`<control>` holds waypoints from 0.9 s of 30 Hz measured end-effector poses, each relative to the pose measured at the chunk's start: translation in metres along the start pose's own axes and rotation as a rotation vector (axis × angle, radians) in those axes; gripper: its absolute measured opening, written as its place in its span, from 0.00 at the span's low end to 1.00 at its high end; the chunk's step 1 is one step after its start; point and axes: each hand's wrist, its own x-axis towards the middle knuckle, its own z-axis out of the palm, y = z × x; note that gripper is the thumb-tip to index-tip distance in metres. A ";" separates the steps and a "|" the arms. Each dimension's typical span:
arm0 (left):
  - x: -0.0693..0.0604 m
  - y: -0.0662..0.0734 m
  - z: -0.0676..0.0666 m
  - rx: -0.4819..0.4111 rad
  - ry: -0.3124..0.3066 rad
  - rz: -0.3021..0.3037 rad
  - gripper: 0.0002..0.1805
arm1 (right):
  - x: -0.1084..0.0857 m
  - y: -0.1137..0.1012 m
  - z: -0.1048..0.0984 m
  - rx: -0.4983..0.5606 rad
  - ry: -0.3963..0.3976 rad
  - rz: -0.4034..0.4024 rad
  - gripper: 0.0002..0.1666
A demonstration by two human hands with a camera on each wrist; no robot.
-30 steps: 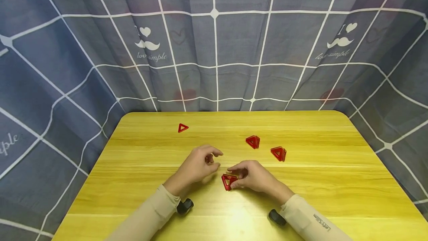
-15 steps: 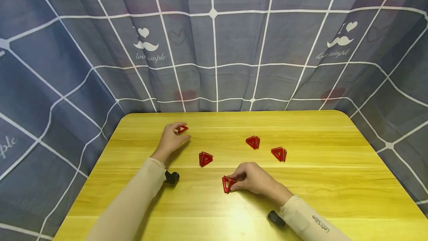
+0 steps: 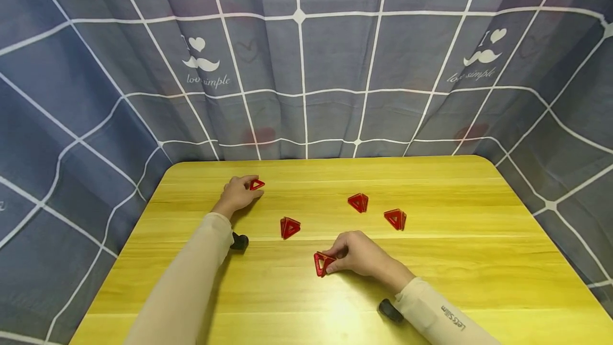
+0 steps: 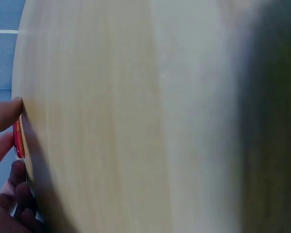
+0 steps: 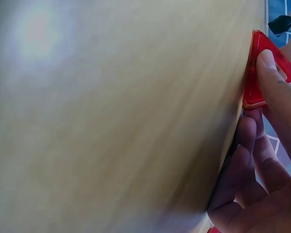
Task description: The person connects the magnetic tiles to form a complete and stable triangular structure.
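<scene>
In the head view my left hand (image 3: 237, 194) is at the far left of the table, finger and thumb on either side of a flat red triangle tile (image 3: 257, 184) with a hole in its middle. The left wrist view shows only a thin edge of that tile (image 4: 18, 141) between the fingers. Nearer the front, my right hand (image 3: 361, 257) pinches a group of joined red triangle tiles (image 3: 318, 266), tilted up from the wood. Its thumb presses one face of the tile (image 5: 253, 90) in the right wrist view. How many tiles it holds is partly hidden.
Three small red pyramid-like pieces made of triangle tiles stand on the yellow wooden table (image 3: 268, 302): one left of centre (image 3: 290, 228), another farther back (image 3: 358, 202), a third to the right (image 3: 395, 219). A grey checked curtain (image 3: 330, 63) surrounds the table's back and sides.
My left hand has left a red pyramid-like piece near the middle and reached back-left, closing around the single triangle tile. The right hand keeps its hold, its tiles tilted slightly more.
</scene>
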 end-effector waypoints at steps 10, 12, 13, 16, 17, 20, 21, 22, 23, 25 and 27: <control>-0.003 -0.006 -0.003 -0.053 0.022 -0.033 0.24 | 0.001 0.002 0.003 -0.015 0.001 0.016 0.15; -0.005 -0.005 -0.005 -0.050 0.024 -0.041 0.24 | 0.001 0.003 0.003 -0.022 0.002 0.018 0.15; -0.005 -0.005 -0.006 -0.049 0.023 -0.045 0.24 | 0.001 0.003 0.002 -0.025 0.002 0.019 0.15; -0.005 -0.006 -0.006 -0.042 0.023 -0.054 0.24 | 0.001 0.003 0.002 -0.026 0.000 0.019 0.15; -0.005 -0.007 -0.007 -0.038 0.025 -0.053 0.24 | 0.001 0.003 0.001 -0.027 -0.001 0.017 0.15; -0.005 -0.010 -0.007 -0.033 0.034 -0.029 0.24 | 0.001 0.002 0.001 -0.020 -0.006 0.016 0.16; -0.006 -0.011 -0.007 -0.031 0.038 -0.015 0.24 | 0.001 0.002 0.001 -0.018 -0.007 0.017 0.16; -0.006 -0.012 -0.008 -0.028 0.041 0.002 0.24 | 0.001 0.002 0.001 -0.016 -0.009 0.018 0.16; -0.006 -0.012 -0.008 -0.025 0.044 0.015 0.23 | 0.001 0.001 0.001 -0.013 -0.009 0.017 0.16; -0.007 -0.013 -0.009 -0.018 0.047 0.037 0.23 | 0.000 0.001 0.001 -0.011 -0.009 0.021 0.17; -0.007 -0.014 -0.009 -0.015 0.050 0.045 0.23 | 0.001 0.001 0.001 -0.015 -0.006 0.022 0.16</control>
